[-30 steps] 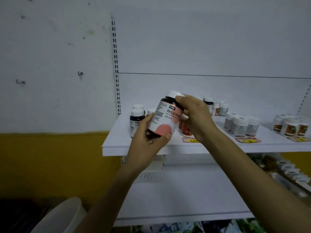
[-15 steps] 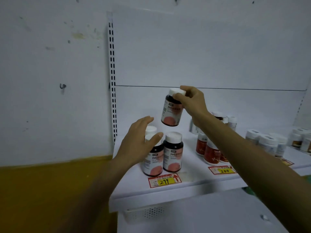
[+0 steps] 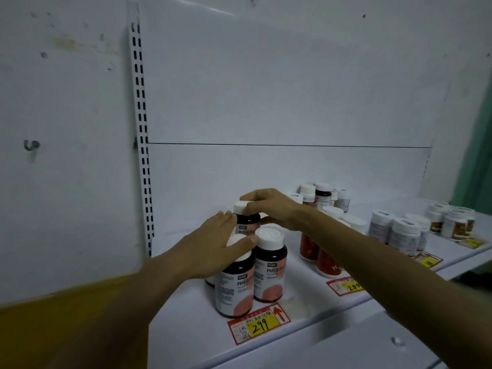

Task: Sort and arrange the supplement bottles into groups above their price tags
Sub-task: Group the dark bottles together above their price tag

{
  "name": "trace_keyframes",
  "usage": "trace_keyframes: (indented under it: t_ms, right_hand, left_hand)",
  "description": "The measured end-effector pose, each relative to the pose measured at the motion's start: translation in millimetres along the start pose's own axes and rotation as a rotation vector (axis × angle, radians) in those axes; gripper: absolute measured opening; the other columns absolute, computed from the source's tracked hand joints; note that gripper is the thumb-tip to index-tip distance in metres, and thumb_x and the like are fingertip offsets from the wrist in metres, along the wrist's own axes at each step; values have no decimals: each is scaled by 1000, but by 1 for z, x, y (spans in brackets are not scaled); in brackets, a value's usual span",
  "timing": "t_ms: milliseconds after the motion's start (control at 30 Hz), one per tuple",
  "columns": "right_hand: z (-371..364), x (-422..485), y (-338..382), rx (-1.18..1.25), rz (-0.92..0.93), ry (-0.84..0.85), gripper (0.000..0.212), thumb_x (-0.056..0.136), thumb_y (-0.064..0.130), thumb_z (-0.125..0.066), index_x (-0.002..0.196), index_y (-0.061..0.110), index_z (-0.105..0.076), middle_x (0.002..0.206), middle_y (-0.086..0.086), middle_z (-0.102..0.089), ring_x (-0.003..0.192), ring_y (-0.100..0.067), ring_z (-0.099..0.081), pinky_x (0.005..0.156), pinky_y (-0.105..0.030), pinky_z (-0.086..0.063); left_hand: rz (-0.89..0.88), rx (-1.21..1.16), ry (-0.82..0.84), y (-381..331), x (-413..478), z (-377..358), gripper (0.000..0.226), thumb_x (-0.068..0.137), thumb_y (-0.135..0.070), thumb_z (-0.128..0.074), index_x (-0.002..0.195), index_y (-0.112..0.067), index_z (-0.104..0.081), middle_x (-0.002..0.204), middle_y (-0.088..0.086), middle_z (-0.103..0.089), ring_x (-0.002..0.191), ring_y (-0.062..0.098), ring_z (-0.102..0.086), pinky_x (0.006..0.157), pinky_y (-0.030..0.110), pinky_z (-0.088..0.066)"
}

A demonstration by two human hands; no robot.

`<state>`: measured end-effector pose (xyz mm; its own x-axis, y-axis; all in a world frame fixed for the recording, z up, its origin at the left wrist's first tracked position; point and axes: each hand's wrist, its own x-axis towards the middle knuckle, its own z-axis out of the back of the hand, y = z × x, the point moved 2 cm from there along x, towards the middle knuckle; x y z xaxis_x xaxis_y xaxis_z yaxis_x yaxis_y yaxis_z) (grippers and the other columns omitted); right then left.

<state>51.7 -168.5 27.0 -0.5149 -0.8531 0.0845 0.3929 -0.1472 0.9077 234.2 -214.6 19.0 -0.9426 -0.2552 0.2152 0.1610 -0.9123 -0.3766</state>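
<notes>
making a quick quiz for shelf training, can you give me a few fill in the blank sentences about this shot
1. The price tag below the dark bottles with pink labels reads ____.
2. The right hand grips the back bottle by its ____ cap.
3. The left hand rests on the cap of the ____ front bottle.
4. The caps of all the bottles on the shelf are ____.

Missing words: 299; white; left; white

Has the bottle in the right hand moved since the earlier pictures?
Yes. The bottle has come down from above the 299 tag group to behind its front bottles.
</notes>
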Motion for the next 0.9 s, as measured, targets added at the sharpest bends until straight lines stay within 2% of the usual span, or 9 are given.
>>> trace_keyframes:
  t_ms: [167, 333, 567, 633, 733, 833, 900]
  right_hand:
    - [0, 2, -7, -70, -61, 133, 30, 84, 4, -60, 113, 12, -58, 113, -9, -62, 101, -20, -60, 93, -37, -49]
    - [4, 4, -18, -31, -51, 183, 33, 81, 2, -60, 113, 12, -58, 118, -15, -61, 101, -24, -60, 92, -39, -48]
    - [6, -3, -25, 74, -19, 222, 30, 83, -3, -59, 109, 12, -58, 113, -12, -61, 97, -22, -61, 82, -31, -51]
    - [7, -5, -26, 84, -16, 230, 31, 83, -5, -57, 108, 12, -58, 111, -14, -61, 96, -23, -61, 83, -32, -50]
    - [6, -7, -25, 122, -27, 235, 30, 79, 2, -63, 107, 15, -61, 112, -14, -61, 100, -25, -60, 88, -34, -48]
    - [6, -12, -22, 147, -45, 191, 25, 84, 16, -65, 109, 20, -61, 122, -8, -61, 116, -25, -57, 104, -38, -44]
    - [7, -16, -17, 128, -11, 152, 28, 86, 22, -64, 113, 23, -60, 126, -4, -58, 120, -21, -54, 108, -40, -40]
  left_hand:
    - [2, 25, 39, -1, 2, 2, 63, 93, -52, -32, 146, -20, -20, 152, 1, -27, 140, 12, -21, 110, 27, -21]
    - [69, 68, 82, 7, 6, -3, 77, 89, -60, -29, 149, -18, -4, 159, 0, -3, 146, 12, -1, 119, 34, -9]
    - [77, 72, 96, 4, 7, 0, 73, 92, -56, -30, 148, -13, -12, 158, 2, -11, 145, 14, -9, 115, 30, -12]
    - [97, 81, 115, 4, 6, 0, 76, 91, -57, -30, 149, -14, -8, 159, 1, -6, 145, 14, -5, 115, 29, -9]
    - [109, 93, 130, 0, 5, 1, 75, 91, -56, -30, 149, -12, -9, 159, 2, -8, 145, 14, -6, 115, 28, -9]
    - [121, 90, 144, -7, 5, 6, 72, 92, -53, -31, 147, -10, -15, 156, 7, -18, 143, 18, -17, 113, 29, -17]
    - [132, 87, 123, -12, 7, 10, 74, 91, -55, -32, 147, -10, -15, 156, 7, -18, 142, 19, -19, 113, 30, -18]
